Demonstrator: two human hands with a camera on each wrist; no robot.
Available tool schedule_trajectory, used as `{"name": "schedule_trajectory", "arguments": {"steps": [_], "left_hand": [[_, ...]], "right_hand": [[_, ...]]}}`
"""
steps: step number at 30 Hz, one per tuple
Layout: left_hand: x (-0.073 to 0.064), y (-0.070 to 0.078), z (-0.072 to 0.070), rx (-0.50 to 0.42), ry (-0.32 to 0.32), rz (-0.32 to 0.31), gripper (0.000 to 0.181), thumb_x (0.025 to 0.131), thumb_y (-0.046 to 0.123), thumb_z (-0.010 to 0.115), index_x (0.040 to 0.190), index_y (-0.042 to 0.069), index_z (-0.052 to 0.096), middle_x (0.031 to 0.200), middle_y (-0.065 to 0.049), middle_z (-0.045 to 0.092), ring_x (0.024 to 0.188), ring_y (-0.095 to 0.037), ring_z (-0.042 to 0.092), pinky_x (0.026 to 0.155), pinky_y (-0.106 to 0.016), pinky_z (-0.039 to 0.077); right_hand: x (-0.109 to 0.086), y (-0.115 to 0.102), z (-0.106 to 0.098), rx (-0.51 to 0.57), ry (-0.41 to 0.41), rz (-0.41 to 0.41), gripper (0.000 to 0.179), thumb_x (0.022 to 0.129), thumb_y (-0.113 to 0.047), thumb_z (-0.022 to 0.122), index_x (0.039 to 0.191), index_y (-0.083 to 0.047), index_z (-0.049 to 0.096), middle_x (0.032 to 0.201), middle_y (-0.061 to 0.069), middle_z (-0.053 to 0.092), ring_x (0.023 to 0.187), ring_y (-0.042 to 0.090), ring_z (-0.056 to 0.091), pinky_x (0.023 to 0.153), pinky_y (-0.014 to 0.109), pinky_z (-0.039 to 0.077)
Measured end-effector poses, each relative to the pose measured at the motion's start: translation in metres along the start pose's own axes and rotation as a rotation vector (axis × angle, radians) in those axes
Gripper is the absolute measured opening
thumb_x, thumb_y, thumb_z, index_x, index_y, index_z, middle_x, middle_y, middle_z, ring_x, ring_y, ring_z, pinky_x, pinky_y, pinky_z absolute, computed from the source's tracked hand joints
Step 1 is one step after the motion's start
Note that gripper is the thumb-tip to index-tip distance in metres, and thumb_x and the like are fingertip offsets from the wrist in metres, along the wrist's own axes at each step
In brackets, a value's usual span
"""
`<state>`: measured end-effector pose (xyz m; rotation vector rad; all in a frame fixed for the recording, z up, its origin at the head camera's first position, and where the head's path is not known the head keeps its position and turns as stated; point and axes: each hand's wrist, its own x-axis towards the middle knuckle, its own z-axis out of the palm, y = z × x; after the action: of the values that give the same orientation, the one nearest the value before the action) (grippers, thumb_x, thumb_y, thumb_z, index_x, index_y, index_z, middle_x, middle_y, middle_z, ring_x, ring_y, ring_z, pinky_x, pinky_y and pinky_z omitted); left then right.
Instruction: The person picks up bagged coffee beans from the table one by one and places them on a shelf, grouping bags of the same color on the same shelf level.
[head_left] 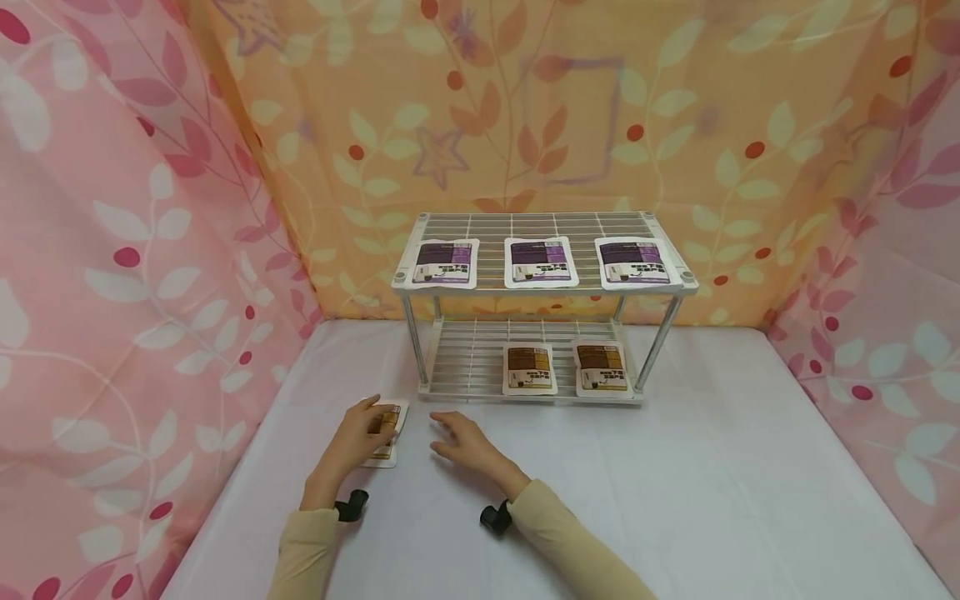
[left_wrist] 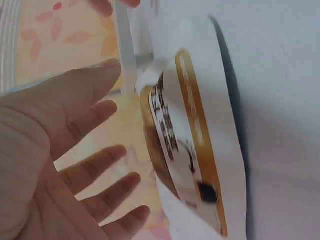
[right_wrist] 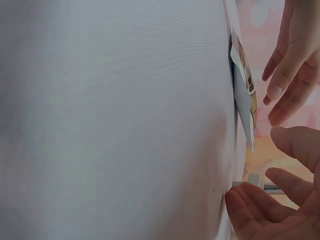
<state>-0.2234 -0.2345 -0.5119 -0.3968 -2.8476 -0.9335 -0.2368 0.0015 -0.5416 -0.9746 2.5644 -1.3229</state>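
Note:
On the white table, left of the rack, lies a white packet with a brown and gold label [head_left: 384, 452]. My left hand [head_left: 358, 435] is over it and covers part of it in the head view. The left wrist view shows a gap between the spread fingers [left_wrist: 102, 160] and the packet [left_wrist: 200, 145]. My right hand [head_left: 468, 443] is held to the right of that packet, in front of the rack, with its fingers loosely bent and nothing in them. Both hands appear in the right wrist view, the left one [right_wrist: 297, 65] above the packet [right_wrist: 245, 85].
A white two-tier wire rack [head_left: 480, 291] stands at the back. Three purple-labelled packets lie on its top shelf, one of them a packet [head_left: 540, 262] in the middle. Two brown-labelled packets, including a packet [head_left: 602, 368], lie on its lower shelf. Patterned cloth [head_left: 480, 125] encloses the table.

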Motion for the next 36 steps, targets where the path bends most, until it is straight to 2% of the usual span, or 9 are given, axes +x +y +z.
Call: {"name": "schedule_trajectory", "arguments": {"steps": [2,5,11,15,22,27,33,36], "left_hand": [[-0.002,-0.003,-0.003,0.012,0.013,-0.02,0.043,0.079,0.012,0.072,0.118,0.0,0.061,0.134,-0.033,0.041,0.12,-0.054,0.038,0.097,-0.064,0.033],[-0.005,-0.006,-0.008,0.012,-0.001,-0.067,0.047,0.08,0.014,0.071,0.122,-0.002,0.057,0.136,-0.035,0.037,0.121,-0.056,0.035,0.097,-0.065,0.031],[-0.014,-0.012,-0.017,0.028,-0.104,-0.143,0.059,0.085,0.022,0.067,0.133,-0.004,0.045,0.136,-0.039,0.031,0.121,-0.059,0.03,0.095,-0.068,0.03],[-0.017,-0.014,-0.02,0.028,-0.141,-0.142,0.062,0.085,0.024,0.066,0.134,-0.005,0.042,0.132,-0.039,0.037,0.119,-0.058,0.035,0.094,-0.066,0.032],[-0.019,-0.019,-0.02,0.01,-0.137,-0.161,0.063,0.083,0.022,0.068,0.135,-0.003,0.042,0.128,-0.035,0.045,0.117,-0.05,0.042,0.095,-0.061,0.035],[-0.02,-0.021,-0.018,-0.021,-0.111,-0.163,0.064,0.08,0.016,0.072,0.134,-0.004,0.043,0.123,-0.032,0.048,0.107,-0.044,0.051,0.09,-0.057,0.042],[-0.021,-0.018,-0.013,-0.045,-0.112,-0.143,0.066,0.076,0.013,0.074,0.132,-0.005,0.044,0.123,-0.032,0.048,0.102,-0.042,0.054,0.088,-0.054,0.045],[-0.023,-0.014,-0.011,-0.046,-0.105,-0.162,0.067,0.075,0.011,0.075,0.132,-0.005,0.045,0.123,-0.031,0.048,0.103,-0.041,0.053,0.088,-0.054,0.045]], "right_hand": [[0.002,-0.001,0.001,-0.003,-0.016,0.007,0.054,0.089,-0.021,0.062,0.134,0.001,0.043,0.131,0.017,0.05,0.116,0.03,0.051,0.096,0.038,0.045],[0.003,-0.003,0.002,-0.002,-0.039,0.025,0.056,0.088,-0.023,0.062,0.135,-0.001,0.043,0.132,0.016,0.049,0.117,0.029,0.051,0.097,0.037,0.044],[0.007,-0.004,0.006,-0.043,-0.065,0.026,0.058,0.088,-0.026,0.063,0.137,-0.005,0.042,0.134,0.012,0.049,0.122,0.026,0.048,0.101,0.036,0.04],[0.012,-0.006,0.009,-0.062,-0.08,0.008,0.06,0.088,-0.026,0.063,0.138,-0.003,0.04,0.136,0.013,0.047,0.125,0.026,0.044,0.104,0.036,0.037],[0.02,-0.01,0.017,-0.081,-0.122,-0.008,0.062,0.088,-0.024,0.064,0.139,0.0,0.038,0.137,0.016,0.045,0.128,0.028,0.041,0.108,0.036,0.033],[0.023,-0.015,0.023,-0.107,-0.146,-0.02,0.063,0.087,-0.025,0.064,0.139,-0.001,0.037,0.138,0.015,0.044,0.128,0.027,0.041,0.108,0.035,0.033],[0.024,-0.02,0.026,-0.177,-0.173,-0.021,0.066,0.086,-0.027,0.065,0.14,-0.002,0.036,0.138,0.013,0.045,0.128,0.025,0.041,0.108,0.033,0.033],[0.023,-0.022,0.027,-0.18,-0.174,-0.013,0.066,0.086,-0.026,0.066,0.14,-0.002,0.037,0.137,0.013,0.045,0.128,0.025,0.042,0.107,0.033,0.034]]}}
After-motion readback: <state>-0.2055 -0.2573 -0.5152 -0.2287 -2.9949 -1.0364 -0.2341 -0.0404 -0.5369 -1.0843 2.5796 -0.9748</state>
